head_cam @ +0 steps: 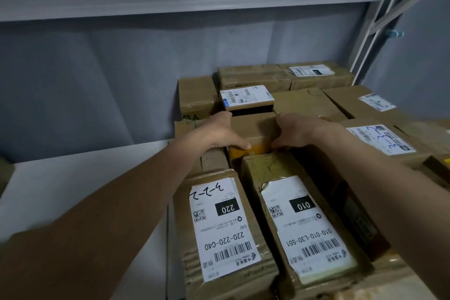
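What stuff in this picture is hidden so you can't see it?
- Head view: the small box shows no label; its sides are hidden by the left hand, the right hand and the 010 parcel.
- Far label: print too small to read.
- Yellow-taped box: cut off by the right edge.

One camera sits on the person's head. It looks forward and down, close over the stacked boxes (267, 168). The left hand (219, 133) and right hand (294, 133) meet on a small box (253, 126) mid-picture, grey wall (97, 80) behind
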Tool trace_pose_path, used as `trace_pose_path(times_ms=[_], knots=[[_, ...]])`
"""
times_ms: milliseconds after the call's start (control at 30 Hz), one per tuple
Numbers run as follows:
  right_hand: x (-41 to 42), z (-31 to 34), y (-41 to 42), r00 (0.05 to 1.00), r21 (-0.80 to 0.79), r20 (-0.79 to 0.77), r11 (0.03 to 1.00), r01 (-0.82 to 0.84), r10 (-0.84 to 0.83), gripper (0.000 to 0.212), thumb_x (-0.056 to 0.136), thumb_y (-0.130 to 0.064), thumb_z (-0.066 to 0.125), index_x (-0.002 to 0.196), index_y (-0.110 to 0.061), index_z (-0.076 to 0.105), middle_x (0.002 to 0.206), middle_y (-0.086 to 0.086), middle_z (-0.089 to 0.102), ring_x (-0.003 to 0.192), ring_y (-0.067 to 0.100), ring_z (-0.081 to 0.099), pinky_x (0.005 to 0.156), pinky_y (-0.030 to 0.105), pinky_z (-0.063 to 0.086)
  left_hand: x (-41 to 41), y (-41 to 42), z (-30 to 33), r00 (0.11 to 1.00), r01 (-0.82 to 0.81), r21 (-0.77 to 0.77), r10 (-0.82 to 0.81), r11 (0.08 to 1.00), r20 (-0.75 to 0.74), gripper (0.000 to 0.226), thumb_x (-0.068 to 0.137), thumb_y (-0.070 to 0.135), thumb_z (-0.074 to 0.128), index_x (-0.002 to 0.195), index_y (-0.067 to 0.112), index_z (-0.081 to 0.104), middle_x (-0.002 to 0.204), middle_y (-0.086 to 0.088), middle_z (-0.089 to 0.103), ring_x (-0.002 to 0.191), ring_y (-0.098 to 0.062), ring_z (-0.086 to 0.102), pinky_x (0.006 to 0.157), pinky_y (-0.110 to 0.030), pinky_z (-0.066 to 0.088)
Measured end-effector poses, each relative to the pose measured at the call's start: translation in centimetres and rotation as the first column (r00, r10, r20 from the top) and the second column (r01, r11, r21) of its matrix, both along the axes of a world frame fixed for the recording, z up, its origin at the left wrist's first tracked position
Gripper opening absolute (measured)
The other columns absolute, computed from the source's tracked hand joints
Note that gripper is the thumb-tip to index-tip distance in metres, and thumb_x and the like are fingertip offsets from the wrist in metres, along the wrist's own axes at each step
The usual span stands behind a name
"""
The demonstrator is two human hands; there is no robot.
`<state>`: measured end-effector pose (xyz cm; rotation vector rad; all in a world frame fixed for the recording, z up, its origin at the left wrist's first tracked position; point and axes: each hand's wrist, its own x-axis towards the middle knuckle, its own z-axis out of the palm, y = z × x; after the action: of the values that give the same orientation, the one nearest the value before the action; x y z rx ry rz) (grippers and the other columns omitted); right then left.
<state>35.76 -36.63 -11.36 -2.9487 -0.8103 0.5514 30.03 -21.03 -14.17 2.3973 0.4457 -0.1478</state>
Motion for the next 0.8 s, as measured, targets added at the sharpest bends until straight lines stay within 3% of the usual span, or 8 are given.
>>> trace_pose_path(times_ms=[167, 300, 400, 467, 567, 700, 800], knots=[[0.1, -0.7, 0.6, 0.999, -0.077, 0.029, 0.997, -0.031, 0.033, 0.04, 0.088, -0.028, 0.065, 0.118, -0.004, 0.053, 0.114, 0.012, 0.061, 0.105, 0.027, 0.059, 0.077, 0.028, 0.044, -0.1, -0.3, -0.1, 1.0, 0.018, 0.007, -0.018, 1.0, -0.006, 0.085, 0.074, 0.032, 0.081, 0.144, 0.016, 0.036, 0.146, -0.003, 0.042, 0.129, -0.02, 0.042, 0.086, -0.025, 0.032], [0.2, -0.6, 1.0, 0.994, -0.12, 0.073, 0.99, -0.075, 0.084, 0.029, 0.088, -0.017, 0.064, 0.113, -0.003, 0.058, 0.093, 0.007, 0.06, 0.091, 0.024, 0.062, 0.077, 0.031, 0.05, -0.5, 0.0, 0.2, 0.999, 0.037, -0.034, -0.037, 0.999, 0.001, 0.076, 0.078, 0.034, 0.077, 0.141, 0.018, 0.039, 0.14, -0.001, 0.047, 0.116, -0.016, 0.048, 0.084, -0.025, 0.035], [-0.3, -0.3, 1.7, 0.963, -0.16, 0.224, 0.98, -0.114, 0.149, 0.031, 0.092, -0.008, 0.055, 0.123, -0.008, 0.052, 0.114, 0.01, 0.058, 0.103, 0.024, 0.058, 0.077, 0.028, 0.046, -1.3, 0.7, 0.6, 0.997, 0.051, -0.017, -0.05, 0.999, 0.056, 0.066, 0.083, 0.037, 0.071, 0.14, 0.02, 0.042, 0.136, 0.002, 0.051, 0.105, -0.009, 0.047, 0.082, -0.025, 0.037], [-0.8, -0.2, 2.7, 0.912, -0.199, 0.339, 0.966, -0.168, 0.229, 0.039, 0.093, -0.01, 0.054, 0.131, -0.009, 0.048, 0.124, 0.011, 0.054, 0.113, 0.026, 0.053, 0.089, 0.033, 0.049, -2.0, 1.5, 0.9, 0.993, 0.032, 0.088, -0.042, 0.996, 0.111, 0.067, 0.085, 0.038, 0.068, 0.143, 0.02, 0.04, 0.143, 0.0, 0.047, 0.121, -0.015, 0.048, 0.092, -0.027, 0.04], [-2.1, 0.1, 4.9, 0.847, -0.229, 0.431, 0.945, -0.232, 0.313, 0.054, 0.094, -0.019, 0.054, 0.144, -0.013, 0.034, 0.141, 0.013, 0.04, 0.129, 0.032, 0.038, 0.103, 0.043, 0.04, -4.0, 3.3, 1.1, 0.989, -0.013, 0.336, -0.037, 0.942, 0.143, 0.071, 0.088, 0.041, 0.064, 0.147, 0.018, 0.032, 0.151, -0.007, 0.034, 0.139, -0.025, 0.031, 0.11, -0.038, 0.033], [-4.8, 0.5, 9.0, 0.824, -0.209, 0.427, 0.928, -0.31, 0.372, 0.065, 0.09, -0.026, 0.058, 0.146, -0.014, 0.027, 0.147, 0.012, 0.031, 0.137, 0.034, 0.026, 0.11, 0.052, 0.029, -8.0, 6.5, 1.1, 0.984, -0.081, 0.482, -0.006, 0.873, 0.176, 0.064, 0.089, 0.041, 0.061, 0.144, 0.018, 0.036, 0.144, -0.009, 0.038, 0.133, -0.028, 0.033, 0.102, -0.04, 0.036], [-7.1, 0.4, 12.3, 0.814, -0.163, 0.408, 0.91, -0.381, 0.414, 0.068, 0.089, -0.026, 0.059, 0.145, -0.014, 0.023, 0.144, 0.012, 0.033, 0.135, 0.033, 0.027, 0.109, 0.05, 0.03, -11.6, 9.1, 0.9, 0.984, -0.14, 0.514, 0.06, 0.847, 0.168, 0.059, 0.089, 0.04, 0.06, 0.139, 0.014, 0.04, 0.141, -0.009, 0.04, 0.131, -0.028, 0.034, 0.102, -0.04, 0.035]])
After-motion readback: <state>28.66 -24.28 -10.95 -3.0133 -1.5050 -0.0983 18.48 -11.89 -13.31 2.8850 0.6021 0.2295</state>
